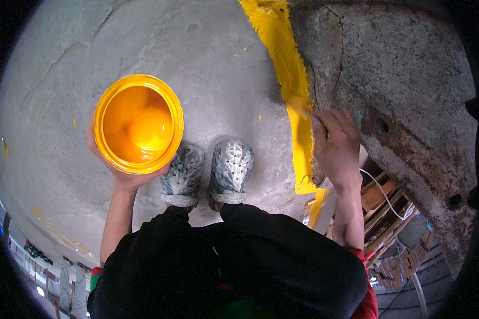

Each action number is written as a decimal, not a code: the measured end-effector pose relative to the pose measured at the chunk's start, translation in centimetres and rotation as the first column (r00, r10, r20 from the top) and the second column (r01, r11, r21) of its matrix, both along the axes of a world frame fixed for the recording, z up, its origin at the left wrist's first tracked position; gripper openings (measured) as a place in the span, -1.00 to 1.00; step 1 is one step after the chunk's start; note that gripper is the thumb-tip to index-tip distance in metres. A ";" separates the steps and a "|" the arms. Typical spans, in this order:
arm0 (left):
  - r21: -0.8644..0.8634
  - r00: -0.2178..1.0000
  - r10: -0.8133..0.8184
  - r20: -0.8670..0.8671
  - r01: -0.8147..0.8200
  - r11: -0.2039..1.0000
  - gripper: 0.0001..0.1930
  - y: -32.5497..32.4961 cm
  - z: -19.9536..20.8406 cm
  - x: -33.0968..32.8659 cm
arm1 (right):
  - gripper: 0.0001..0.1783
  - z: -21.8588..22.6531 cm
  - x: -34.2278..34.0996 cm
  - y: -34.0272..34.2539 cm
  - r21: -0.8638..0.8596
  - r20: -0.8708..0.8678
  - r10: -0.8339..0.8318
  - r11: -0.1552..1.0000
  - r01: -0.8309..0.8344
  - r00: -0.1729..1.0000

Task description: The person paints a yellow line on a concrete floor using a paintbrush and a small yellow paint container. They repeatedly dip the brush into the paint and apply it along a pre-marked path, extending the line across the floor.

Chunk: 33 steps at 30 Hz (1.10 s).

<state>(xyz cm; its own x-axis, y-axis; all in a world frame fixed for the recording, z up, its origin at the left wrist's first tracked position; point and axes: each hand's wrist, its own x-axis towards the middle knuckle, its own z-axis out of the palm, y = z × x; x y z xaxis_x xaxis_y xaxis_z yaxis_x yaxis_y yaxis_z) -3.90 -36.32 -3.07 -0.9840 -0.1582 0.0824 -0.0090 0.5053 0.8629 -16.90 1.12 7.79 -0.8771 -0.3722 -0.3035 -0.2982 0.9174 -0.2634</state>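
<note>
Two patterned shoes (207, 173) were planted on the concrete floor (218, 64). One paint can (138, 123), cupped from beneath by the left hand (123, 175), was held level so the yellow paint stayed in. The right hand (335, 146) was closed around what appeared to be one brush, pressed to the yellow stripe (290, 80) along the concrete edge.

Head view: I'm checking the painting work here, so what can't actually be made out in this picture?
- Brush: the right hand closes over it, and its tip blurs into the yellow stripe.
- Paint tin: its outer wall and base are hidden by the rim and the left hand beneath.
- Stripe's lower end: passes behind the right forearm.
- Area below the ledge at lower right: small, bent by the fisheye rim.
</note>
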 end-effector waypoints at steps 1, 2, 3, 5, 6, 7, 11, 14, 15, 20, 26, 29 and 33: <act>0.007 1.000 -0.002 0.002 0.002 1.000 0.41 0.2 0.0 0.1 | -0.83 -0.1 0.1 0.2 -0.045 -0.057 -0.014 0.999 0.012 0.998; 0.001 1.000 0.014 0.018 -0.014 1.000 0.41 0.4 0.0 0.3 | -0.83 -0.2 0.2 0.3 -0.077 -0.109 -0.034 0.997 0.026 0.993; 0.000 0.999 0.022 0.024 -0.022 1.000 0.41 0.5 0.0 0.3 | -0.83 -0.5 0.2 0.4 -0.095 -0.102 -0.014 0.995 0.004 0.995; 0.005 1.000 0.013 0.028 -0.013 1.000 0.41 0.6 0.0 0.3 | -0.83 -1.0 0.5 0.4 -0.061 -0.020 0.016 0.998 -0.017 1.000; 0.009 1.000 0.001 0.030 -0.001 1.000 0.41 0.5 0.1 0.3 | -0.82 -1.0 0.8 0.4 -0.048 -0.044 0.032 0.998 -0.034 0.999; 0.011 0.999 -0.008 0.034 0.008 1.000 0.41 0.4 0.1 0.4 | -0.82 -0.8 1.1 0.4 0.011 -0.002 0.039 0.999 -0.039 0.999; 0.012 0.999 0.007 0.048 -0.007 1.000 0.40 0.2 0.0 0.6 | -0.80 0.7 2.0 0.7 0.199 0.083 0.024 0.979 -0.040 0.996; -0.005 0.998 0.029 0.052 -0.029 1.000 0.38 0.7 -0.1 1.1 | -0.77 0.6 1.8 0.8 -0.035 -0.140 -0.037 0.999 0.032 0.990; 0.015 0.997 0.042 0.061 -0.043 0.999 0.38 0.8 -0.2 1.2 | -0.76 0.2 1.6 0.8 -0.071 -0.136 -0.038 0.997 0.029 0.990; 0.019 0.996 0.040 0.081 -0.042 0.999 0.32 1.0 0.1 1.6 | -0.73 -1.5 1.2 0.8 -0.029 -0.081 -0.021 0.999 0.018 0.997; 0.017 0.997 0.027 0.076 -0.029 0.999 0.38 1.4 0.4 0.8 | -0.77 -1.2 0.9 0.7 -0.050 -0.072 0.009 0.999 -0.012 0.997; 0.027 0.998 -0.006 0.059 0.004 1.000 0.39 1.4 0.8 0.3 | -0.79 -1.0 0.6 0.5 -0.139 -0.227 -0.017 0.990 -0.016 0.974; -0.011 1.000 -0.021 -0.007 0.021 1.000 0.39 1.4 0.9 -0.2 | -0.79 -1.1 0.4 0.4 -0.033 -0.082 0.022 0.999 -0.025 0.996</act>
<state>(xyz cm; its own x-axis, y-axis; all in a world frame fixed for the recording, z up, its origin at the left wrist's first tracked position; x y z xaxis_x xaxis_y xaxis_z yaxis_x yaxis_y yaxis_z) -4.12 -34.88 -2.18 -0.9864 -0.1363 0.0914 0.0083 0.5146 0.8574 -16.55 1.54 6.70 -0.8891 -0.4022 -0.2183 -0.3415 0.9007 -0.2685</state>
